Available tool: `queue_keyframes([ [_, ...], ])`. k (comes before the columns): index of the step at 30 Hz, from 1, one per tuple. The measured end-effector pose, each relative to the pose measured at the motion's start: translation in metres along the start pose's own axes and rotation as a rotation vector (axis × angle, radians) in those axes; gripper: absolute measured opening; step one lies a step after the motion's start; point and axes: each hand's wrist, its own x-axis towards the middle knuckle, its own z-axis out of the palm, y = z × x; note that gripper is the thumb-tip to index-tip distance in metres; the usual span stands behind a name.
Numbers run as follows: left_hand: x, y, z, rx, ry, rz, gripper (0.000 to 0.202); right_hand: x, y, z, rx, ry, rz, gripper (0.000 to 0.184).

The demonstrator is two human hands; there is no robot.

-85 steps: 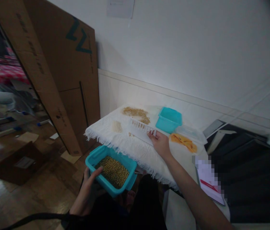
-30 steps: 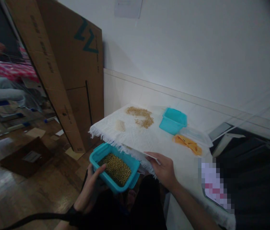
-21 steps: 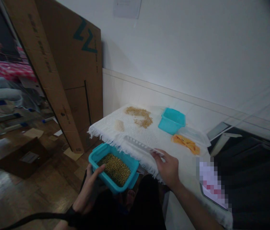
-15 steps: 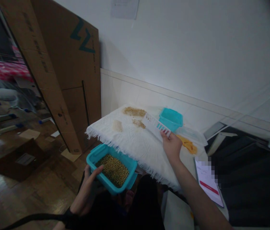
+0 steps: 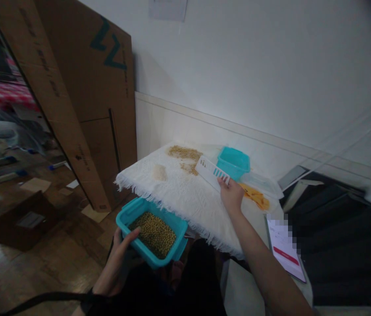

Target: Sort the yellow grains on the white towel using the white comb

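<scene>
My left hand point(image 5: 121, 250) grips the near left rim of a turquoise plastic basket point(image 5: 124, 218), its thumb over the edge. Yellowish-green beans point(image 5: 155, 235) cover the basket's bottom, and the basket is held just below the table's fringed edge. Over the table, my right hand point(image 5: 232, 195) is closed on one end of a white slotted plastic strip point(image 5: 210, 173). The strip's far end lies at a small patch of beans point(image 5: 189, 168) on the white cloth point(image 5: 185, 197). Behind it is a larger spread of beans point(image 5: 183, 152), and a pale patch of grains point(image 5: 159, 172) lies nearer the left edge.
A second turquoise basket point(image 5: 234, 162) stands at the back, beside a clear plastic tray point(image 5: 261, 183) and a yellow cloth point(image 5: 254, 196). A tablet or phone point(image 5: 286, 250) lies at the right edge. A tall cardboard box point(image 5: 89, 96) stands left, against the wall.
The whole view has shifted slightly. My right hand and the strip have moved only a little over the cloth; my left hand still holds the basket of beans.
</scene>
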Motion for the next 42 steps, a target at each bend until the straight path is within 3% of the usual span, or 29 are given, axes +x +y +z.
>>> queue_keyframes([
  [6,0.003,-0.005,-0.004,0.0,-0.032,0.059,0.059,-0.005,-0.004,-0.005,0.028,0.014,-0.062,0.05],
  [22,-0.003,-0.002,-0.003,-0.018,-0.044,0.043,0.059,-0.012,-0.006,-0.001,-0.011,-0.062,-0.135,0.054],
  [30,-0.001,0.001,0.0,-0.027,0.029,0.011,0.061,-0.01,-0.012,0.012,-0.023,-0.094,-0.155,0.046],
  [42,-0.007,0.01,0.003,-0.03,0.012,0.005,0.068,-0.018,-0.041,0.038,-0.18,-0.181,-0.215,0.027],
])
